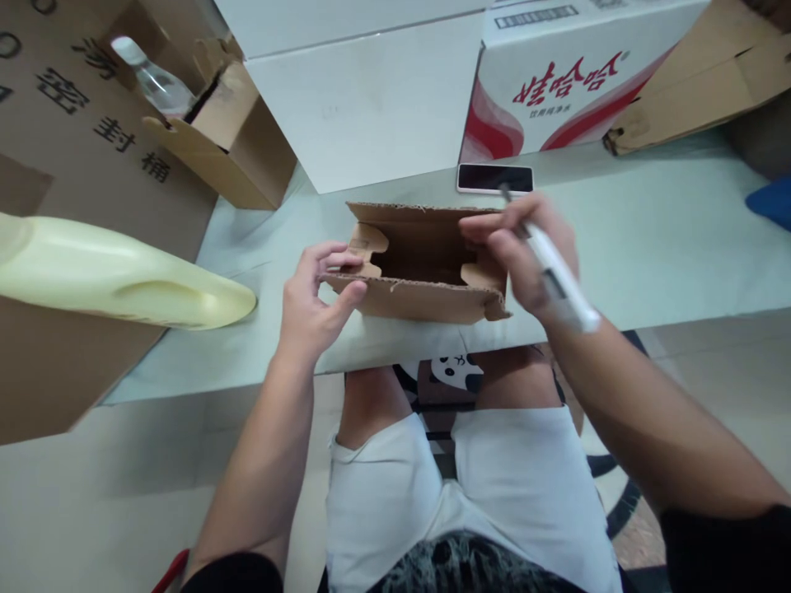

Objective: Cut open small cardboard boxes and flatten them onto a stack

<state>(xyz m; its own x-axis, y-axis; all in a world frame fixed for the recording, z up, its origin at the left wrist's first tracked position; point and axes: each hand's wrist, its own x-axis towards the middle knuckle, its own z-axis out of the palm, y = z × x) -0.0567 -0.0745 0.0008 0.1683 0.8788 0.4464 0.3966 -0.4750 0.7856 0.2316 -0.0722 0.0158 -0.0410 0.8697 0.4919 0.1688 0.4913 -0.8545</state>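
Note:
A small brown cardboard box stands open-topped on the table in front of me, its side flaps folded inward and its inside dark. My left hand grips the box's left end, thumb against the near flap and fingers on the left flap. At the right end is my right hand, closed around a white marker pen with a dark tip pointing away from me. Its fingertips touch the right end of the box. The pen is blurred by motion.
A phone lies behind the box, before a white-and-red carton and a white box. Left are a pale yellow bottle, a large carton and a cardboard box holding a clear bottle. The table's edge is close to me.

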